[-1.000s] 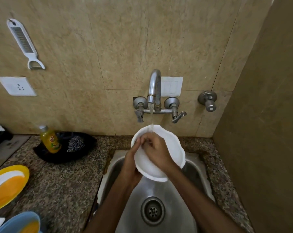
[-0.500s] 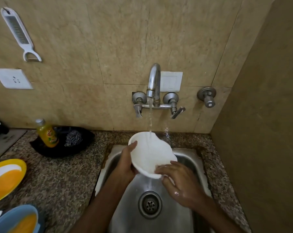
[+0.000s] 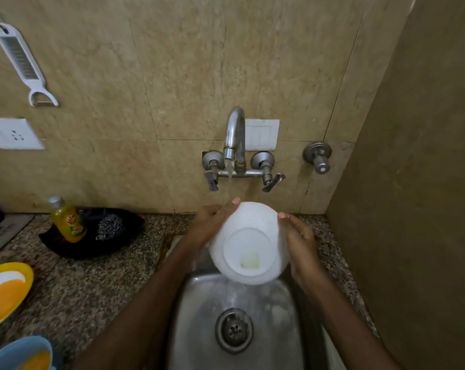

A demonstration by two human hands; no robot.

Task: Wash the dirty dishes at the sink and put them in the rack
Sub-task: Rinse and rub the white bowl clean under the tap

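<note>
White bowl (image 3: 248,244): one item, held over the steel sink (image 3: 199,329) with its base turned toward us, directly below the wall tap (image 3: 235,134), which is running. The left hand (image 3: 212,225) clasps its left wall, fingers together and curved over the far rim. The right hand (image 3: 300,244) clasps the right wall likewise.

Surface: a speckled granite counter (image 3: 92,289) lies left of the sink. We list on it a black tray (image 3: 65,247) against the tiled wall, holding a yellow bottle (image 3: 67,221) and a steel scourer (image 3: 111,227). A yellow plate (image 3: 4,295) and a blue dish (image 3: 20,353) sit at the left edge.

Edges: a side wall (image 3: 413,182) stands close on the right, beyond a narrow counter strip. The widest stretch of counter lies between tray and plates.
</note>
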